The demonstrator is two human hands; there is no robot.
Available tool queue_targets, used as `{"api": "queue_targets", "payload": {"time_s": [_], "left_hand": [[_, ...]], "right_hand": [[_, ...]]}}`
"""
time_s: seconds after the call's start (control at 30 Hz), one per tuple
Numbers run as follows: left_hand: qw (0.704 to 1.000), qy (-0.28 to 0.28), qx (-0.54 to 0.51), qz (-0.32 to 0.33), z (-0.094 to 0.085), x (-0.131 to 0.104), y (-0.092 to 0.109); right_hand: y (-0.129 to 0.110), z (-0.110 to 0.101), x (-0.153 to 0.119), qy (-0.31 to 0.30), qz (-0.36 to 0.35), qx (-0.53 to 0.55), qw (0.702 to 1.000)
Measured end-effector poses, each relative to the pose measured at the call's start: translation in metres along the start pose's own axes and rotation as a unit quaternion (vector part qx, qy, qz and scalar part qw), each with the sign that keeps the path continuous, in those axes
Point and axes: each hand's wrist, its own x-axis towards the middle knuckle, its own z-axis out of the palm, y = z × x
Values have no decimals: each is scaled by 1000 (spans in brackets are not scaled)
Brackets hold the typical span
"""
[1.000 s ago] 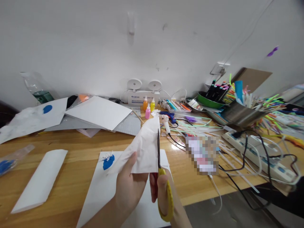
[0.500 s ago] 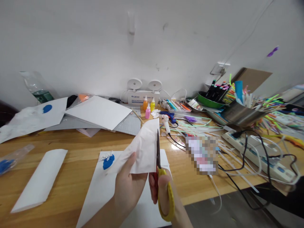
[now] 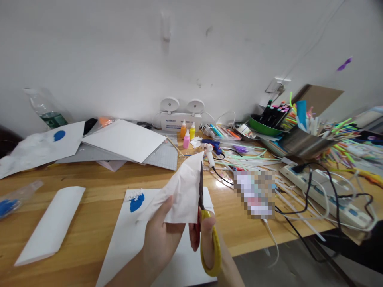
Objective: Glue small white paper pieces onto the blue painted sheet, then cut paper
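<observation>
Yellow-handled scissors (image 3: 212,247), white paper (image 3: 184,191), blue paint (image 3: 137,202)

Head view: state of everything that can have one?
Left hand: closed on creased white sheet.
Creased white sheet: held up off the table.
Right hand: closed on scissors.
Scissors: blades look nearly shut, along that sheet's right edge.
Squeeze bottles: upright.
White glue gun: lying down; heat can't tell.
Power strip: black plug in; live or not, can't tell.
Green bowl: holding markers.
</observation>
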Motion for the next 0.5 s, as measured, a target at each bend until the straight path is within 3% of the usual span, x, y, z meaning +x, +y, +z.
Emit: {"api": "queue_targets", "payload": {"time_s": [0.3,0.5], "left_hand": [[998,45,-41,4,-1,0,-1],[996,66,-58,0,2,-1,-1]], "right_hand": [[5,3,-3,20,-20,-4,1000],[-1,5,-2,15,6,1,1000]]}}
